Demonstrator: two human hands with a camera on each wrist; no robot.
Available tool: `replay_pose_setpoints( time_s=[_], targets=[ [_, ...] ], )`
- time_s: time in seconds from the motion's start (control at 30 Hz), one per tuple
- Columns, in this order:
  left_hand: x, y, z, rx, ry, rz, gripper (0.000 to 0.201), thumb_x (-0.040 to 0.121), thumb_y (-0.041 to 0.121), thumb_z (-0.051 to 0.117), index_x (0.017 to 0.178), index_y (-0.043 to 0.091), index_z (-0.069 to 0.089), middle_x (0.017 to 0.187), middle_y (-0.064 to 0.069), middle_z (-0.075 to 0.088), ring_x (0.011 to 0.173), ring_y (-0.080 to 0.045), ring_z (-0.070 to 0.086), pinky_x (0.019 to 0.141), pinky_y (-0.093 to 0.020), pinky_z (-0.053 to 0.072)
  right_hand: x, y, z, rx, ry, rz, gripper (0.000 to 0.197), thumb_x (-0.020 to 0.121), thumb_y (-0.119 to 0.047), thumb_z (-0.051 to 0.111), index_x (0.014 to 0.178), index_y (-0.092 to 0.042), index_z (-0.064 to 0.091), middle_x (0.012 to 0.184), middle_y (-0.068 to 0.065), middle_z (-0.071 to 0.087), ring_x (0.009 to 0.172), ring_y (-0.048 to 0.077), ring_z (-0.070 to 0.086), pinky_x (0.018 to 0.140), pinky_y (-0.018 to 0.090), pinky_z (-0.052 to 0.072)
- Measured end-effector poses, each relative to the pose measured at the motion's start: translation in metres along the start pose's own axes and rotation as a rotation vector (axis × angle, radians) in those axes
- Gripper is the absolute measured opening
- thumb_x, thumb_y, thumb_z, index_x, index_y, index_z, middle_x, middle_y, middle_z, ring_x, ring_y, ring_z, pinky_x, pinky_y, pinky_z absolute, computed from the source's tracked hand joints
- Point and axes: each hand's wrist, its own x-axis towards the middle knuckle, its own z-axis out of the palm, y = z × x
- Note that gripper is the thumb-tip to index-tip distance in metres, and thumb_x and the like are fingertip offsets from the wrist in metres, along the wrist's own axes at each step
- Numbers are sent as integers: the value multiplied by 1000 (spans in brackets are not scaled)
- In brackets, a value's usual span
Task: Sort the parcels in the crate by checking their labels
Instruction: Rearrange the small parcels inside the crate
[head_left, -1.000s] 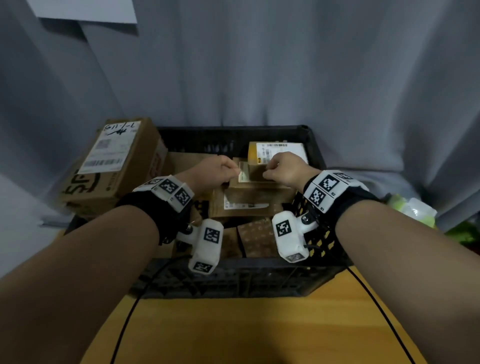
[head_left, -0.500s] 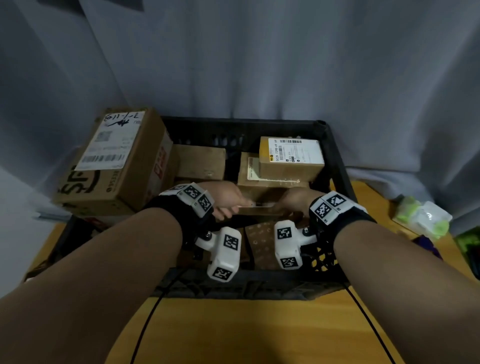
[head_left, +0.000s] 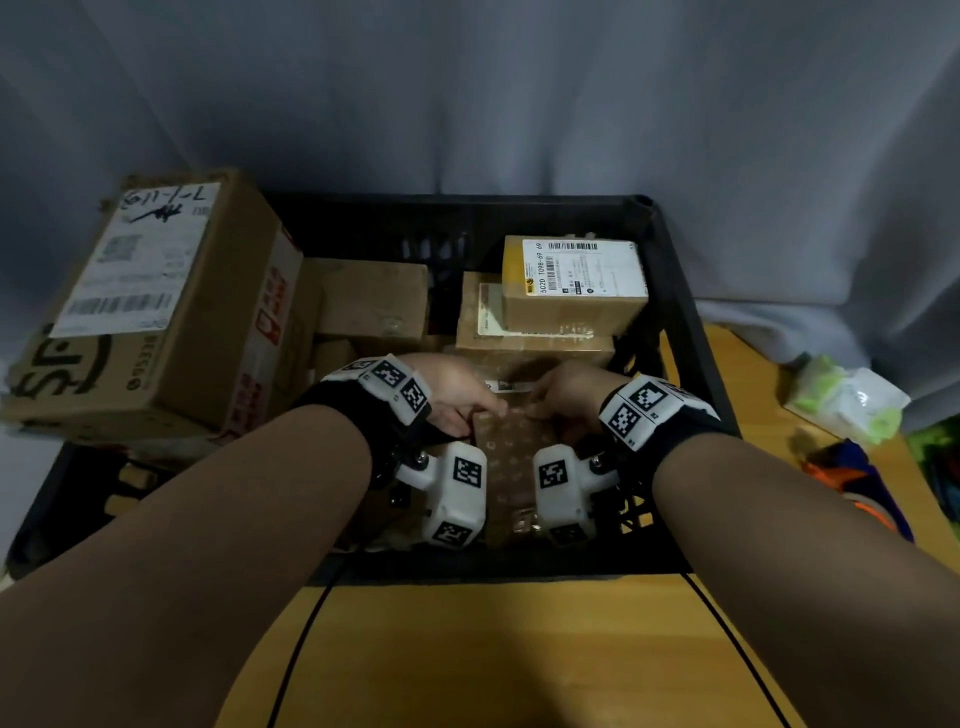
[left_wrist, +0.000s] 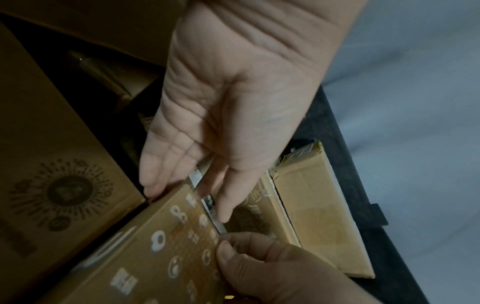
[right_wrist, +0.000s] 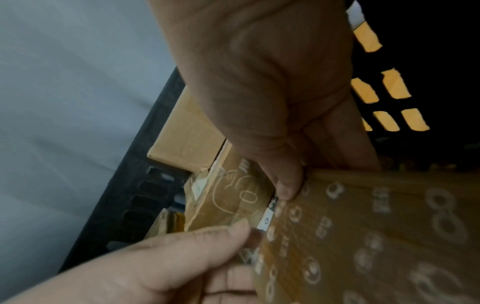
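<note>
A: What changed?

B: Both hands dropped from the far stack to the near part of the crate (head_left: 675, 291). A second ago they pinched a small parcel up by the far boxes; now they're on a patterned parcel (head_left: 511, 467) lying near-centre in the crate, between the wrist cameras.

A: Grip?

B: Left hand (head_left: 457, 400) pinches the parcel's far-left corner, thumb on one side and fingers on the other. Right hand (head_left: 563, 395) is clamped on the far-right edge, thumb on the printed face, fingers curled behind. The wrist views confirm both.

A: Label visible?

B: Only a white strip (right_wrist: 267, 220) at the far edge, just past the thumbs. Can't read it; it's blurred.

A: Meaning for the task?

B: Looks like the last parcel is done with and this one's next to check. Probably they'll tip it up to see the label. The labelled box (head_left: 576, 280) sits on the far-right stack, the big box (head_left: 156, 306) leans over the crate's left rim. Crate is on a wooden surface (head_left: 493, 649).
</note>
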Motion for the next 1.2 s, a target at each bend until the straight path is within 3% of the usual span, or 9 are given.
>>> replay_pose_setpoints(
  time_s=[0.1,0.23,0.37,0.47,0.57,0.7,0.83,1.03,1.2],
  targets=[
    [-13,7,-3,-96,20,63,23,93,24,58,111,9,61,95,-3,63,99,-20,60,86,-29,49,-6,-7,-9,3,91,-26,29,86,-14,69,112,-3,69,114,13,68,105,29,65,95,43,52],
    [-33,14,-8,-142,78,156,42,92,31,59,127,10,53,137,-14,51,121,-28,53,89,-29,48,-25,-16,-35,147,191,-22,19,83,-6,70,101,0,70,106,17,70,97,32,67,90,45,55],
    [-54,12,-19,-263,208,296,53,95,45,46,136,11,44,139,-13,49,122,-26,52,98,-35,45,-63,-22,-67,308,250,-98,22,84,-4,69,105,0,63,100,15,66,83,23,65,71,30,57],
    [-63,3,-26,-388,307,298,52,91,56,46,130,21,48,137,-1,50,128,-24,46,107,-41,37,-90,-23,-87,464,272,-211,5,87,-6,66,90,-6,63,87,10,67,73,17,65,60,24,58],
    [-78,-1,-33,-565,275,291,50,84,66,48,116,29,56,128,1,59,116,-20,55,99,-40,43,-107,-20,-99,683,321,-317,9,90,-7,63,81,-9,61,74,6,67,67,17,64,53,21,59],
    [-98,0,-37,-657,163,340,70,81,72,46,134,27,45,131,-5,58,114,-27,60,91,-42,52,-108,-17,-97,900,402,-353,15,93,-8,59,79,-10,64,57,0,68,58,14,63,50,21,57],
    [-114,10,-33,-720,170,347,72,78,68,55,138,31,37,135,-10,55,114,-34,59,84,-44,55,-104,-20,-85,1021,438,-307,17,95,-11,55,79,-13,62,78,4,65,67,17,61,65,27,57],
    [-120,22,-31,-806,314,272,92,64,72,65,137,23,42,130,-8,58,111,-29,58,72,-40,50,-102,-30,-74,1084,383,-280,16,94,-16,54,104,-11,66,94,6,69,80,21,67,59,28,56],
    [-118,27,-27,-837,392,309,96,61,74,65,139,24,38,131,-8,56,115,-31,57,69,-41,51,-114,-36,-73,1080,270,-269,32,92,-43,56,102,-14,62,98,9,69,86,25,68,61,34,57]
  ],
)
